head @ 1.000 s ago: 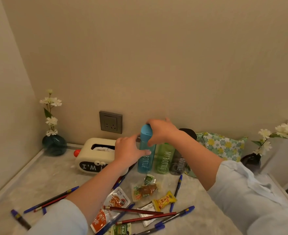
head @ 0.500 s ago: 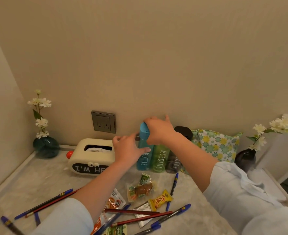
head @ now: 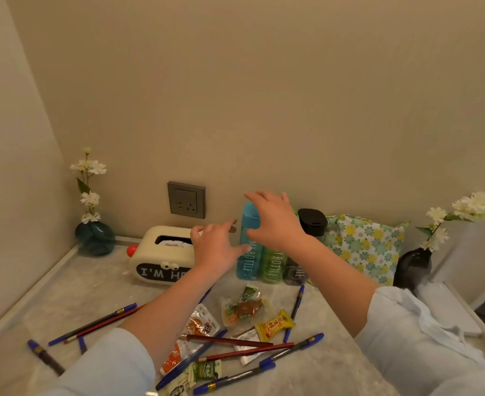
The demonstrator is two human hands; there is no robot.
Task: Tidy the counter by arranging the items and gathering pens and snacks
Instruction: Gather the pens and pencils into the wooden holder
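The blue bottle (head: pixel 246 257) stands upright on the table (head: pixel 64 295), close to the back wall, and all places below are given from it. The right hand (head: pixel 274 221) is at its cap, with the fingers spread wide and bent in an arc, forefinger above the cap and thumb beside it. It seems not to grip, but I cannot tell for sure if the fingertips touch the cap. The left hand (head: pixel 217 248) is just to the left of the bottle, at the height of its upper body. It is wide and holds nothing, and its thumb points at the bottle's side.

Touching the blue bottle on its right is a green bottle (head: pixel 272 265), and next in the same row is a dark bottle (head: pixel 311 224) with a black cap. Further right a flowered cushion (head: pixel 370 247) leans on the wall, and beyond it is a dark vase (head: pixel 413 267) with white flowers. To the left of the blue bottle lies a cream tissue box (head: pixel 161 258), partly hidden by the left hand. A grey socket (head: pixel 186 200) is on the wall above it, and a green vase (head: pixel 95 238) stands in the far left corner.

In front of the blue bottle, nearer to the person, the snacks are scattered: a clear packet (head: pixel 242 308), a yellow packet (head: pixel 275 324), an orange and white packet (head: pixel 195 330), a silver sachet (head: pixel 248 354) and a small green packet (head: pixel 205 370). Blue pens (head: pixel 297 302) and red pencils (head: pixel 230 340) lie across and among them. More pens (head: pixel 92 324) lie further left, under the left forearm.
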